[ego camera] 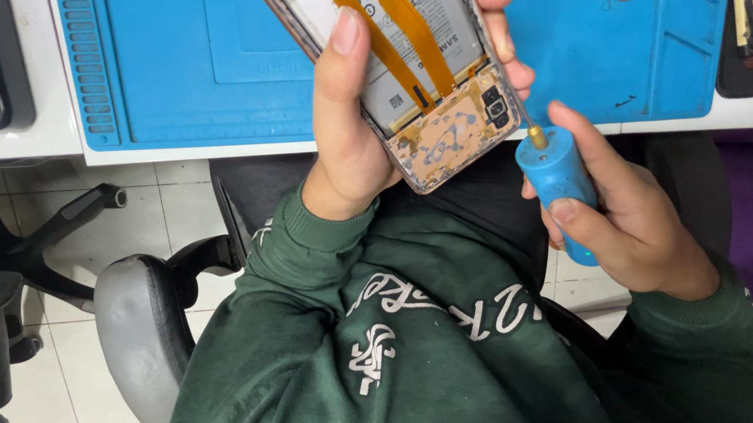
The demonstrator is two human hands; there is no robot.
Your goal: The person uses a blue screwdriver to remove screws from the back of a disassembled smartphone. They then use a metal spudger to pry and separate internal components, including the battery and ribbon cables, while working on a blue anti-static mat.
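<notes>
Lit brightly and evenly from above; sharp throughout, faint glare on the blue mat [182, 62], soft shadows below the desk edge [146, 154], perhaps slight edge blur.

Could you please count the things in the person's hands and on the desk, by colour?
Blue: 2 (screwdriver in right hand, work mat)
Orange: 2 (ribbon cables in the opened phone, held by left hand)
Total: 4

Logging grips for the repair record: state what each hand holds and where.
Left hand grips the opened, backless smartphone by its long edges. Right hand wraps the blue cylindrical screwdriver around its handle.
</notes>
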